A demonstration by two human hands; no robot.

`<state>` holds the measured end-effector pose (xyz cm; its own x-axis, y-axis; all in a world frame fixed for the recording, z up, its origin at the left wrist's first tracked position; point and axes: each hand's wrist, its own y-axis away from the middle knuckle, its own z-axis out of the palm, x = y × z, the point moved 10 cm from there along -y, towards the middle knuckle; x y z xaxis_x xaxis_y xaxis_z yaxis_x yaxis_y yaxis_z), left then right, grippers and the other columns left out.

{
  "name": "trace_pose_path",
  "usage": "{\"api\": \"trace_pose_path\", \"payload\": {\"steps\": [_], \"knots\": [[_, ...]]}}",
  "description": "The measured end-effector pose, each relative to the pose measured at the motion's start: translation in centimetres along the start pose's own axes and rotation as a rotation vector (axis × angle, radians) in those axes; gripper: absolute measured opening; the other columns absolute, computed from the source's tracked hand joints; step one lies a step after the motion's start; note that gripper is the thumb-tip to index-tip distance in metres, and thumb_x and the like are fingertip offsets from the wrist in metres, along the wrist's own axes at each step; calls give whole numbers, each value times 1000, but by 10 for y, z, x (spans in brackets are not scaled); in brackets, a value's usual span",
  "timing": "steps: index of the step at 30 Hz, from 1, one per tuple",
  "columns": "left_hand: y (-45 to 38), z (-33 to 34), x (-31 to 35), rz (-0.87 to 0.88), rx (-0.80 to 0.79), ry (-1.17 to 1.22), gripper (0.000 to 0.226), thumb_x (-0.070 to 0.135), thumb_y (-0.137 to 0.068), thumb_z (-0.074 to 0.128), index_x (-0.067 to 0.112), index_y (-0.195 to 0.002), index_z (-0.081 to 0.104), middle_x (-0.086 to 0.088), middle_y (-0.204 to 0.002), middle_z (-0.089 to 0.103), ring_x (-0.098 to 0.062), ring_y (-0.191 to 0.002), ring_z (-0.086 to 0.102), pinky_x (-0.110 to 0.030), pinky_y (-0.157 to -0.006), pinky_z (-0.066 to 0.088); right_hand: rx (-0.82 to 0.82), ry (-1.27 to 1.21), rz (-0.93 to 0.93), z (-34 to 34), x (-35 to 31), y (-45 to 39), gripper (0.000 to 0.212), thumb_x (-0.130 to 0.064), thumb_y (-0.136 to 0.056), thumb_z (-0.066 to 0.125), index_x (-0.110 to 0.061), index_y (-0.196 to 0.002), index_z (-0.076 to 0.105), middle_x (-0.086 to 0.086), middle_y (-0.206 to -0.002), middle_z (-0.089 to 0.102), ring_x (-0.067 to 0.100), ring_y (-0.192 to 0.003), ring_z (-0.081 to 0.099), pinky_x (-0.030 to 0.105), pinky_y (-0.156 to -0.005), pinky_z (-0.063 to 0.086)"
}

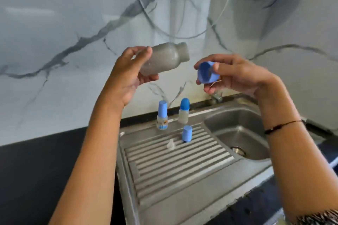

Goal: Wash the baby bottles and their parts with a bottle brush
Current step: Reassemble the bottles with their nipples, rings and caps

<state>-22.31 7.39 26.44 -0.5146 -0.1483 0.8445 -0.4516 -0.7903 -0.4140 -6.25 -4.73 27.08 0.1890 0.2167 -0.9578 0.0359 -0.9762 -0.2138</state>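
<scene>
Above sink (pixel 237 129), cloudy uncapped bottle (pixel 164 58).

- No text, brand, number or sign is being shown legibly anywhere in the head view
- A coloured print is being carried on the small bottle (pixel 162 119) standing on the drainboard (pixel 182 166), but it is being blurred too much for any letters to be read
</scene>
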Motion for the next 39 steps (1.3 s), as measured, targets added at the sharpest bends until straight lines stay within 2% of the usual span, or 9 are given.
{"api": "trace_pose_path", "payload": {"steps": [2,6,9,15,17,21,28,34,39], "knots": [[-8,13,-24,-169,-58,62,21,29,-90,57,13,-104,54,-8,-98,60,-21,-80,64,-30,-61,57,95,-56,171,-13,40,1,41,-38,-63,83,-15,-95,72,10,-87,68,23,-76,66,26,-63,56],[-17,-5,-79,-294,94,-644,34,34,-89,61,10,-110,48,-14,-108,55,-30,-91,58,-33,-69,45,468,818,524,-72,111,15,16,-21,-83,65,-7,-93,63,14,-92,68,28,-81,67,31,-69,55],[-26,18,-67,-326,-27,-273,22,31,-89,63,13,-97,55,-13,-109,60,-20,-82,61,-28,-56,53,521,688,379,-77,63,19,19,-18,-82,69,-10,-94,57,13,-80,66,17,-54,65,29,-56,57],[-44,61,-10,-310,-121,455,27,32,-90,58,9,-105,59,-13,-104,61,-23,-84,62,-29,-59,58,312,132,47,-53,-44,35,29,-17,-88,56,-6,-115,60,17,-104,64,26,-85,66,28,-71,57],[-45,56,-27,-379,-83,71,32,27,-89,62,5,-112,58,-16,-104,61,-26,-84,62,-31,-62,58,407,115,77,-63,-33,35,23,-16,-87,56,-8,-107,64,16,-102,63,23,-80,66,29,-69,58],[-47,50,-15,-267,44,-470,39,30,-89,63,7,-117,50,-18,-122,55,-31,-96,61,-34,-70,54,525,853,242,-79,-11,21,30,-11,-86,64,-9,-116,57,11,-102,64,23,-84,67,30,-75,56],[-50,90,34,-276,-366,422,35,33,-81,58,8,-105,61,-13,-90,68,-24,-69,66,-28,-53,57,168,97,-171,-37,-103,26,38,-17,-78,69,-9,-115,62,17,-105,65,23,-80,67,25,-68,57],[-51,47,-33,-338,-36,-580,47,30,-85,68,1,-117,49,-13,-112,54,-29,-90,61,-29,-58,55,617,1052,211,-86,-32,10,30,-14,-84,67,-9,-112,58,13,-102,63,20,-81,65,30,-74,57],[-43,61,-21,-377,-203,193,44,33,-78,68,5,-111,58,-16,-99,62,-24,-72,64,-27,-50,56,458,113,-22,-76,-47,17,28,-6,-89,56,-5,-118,57,15,-101,66,21,-78,67,27,-67,58]]}}
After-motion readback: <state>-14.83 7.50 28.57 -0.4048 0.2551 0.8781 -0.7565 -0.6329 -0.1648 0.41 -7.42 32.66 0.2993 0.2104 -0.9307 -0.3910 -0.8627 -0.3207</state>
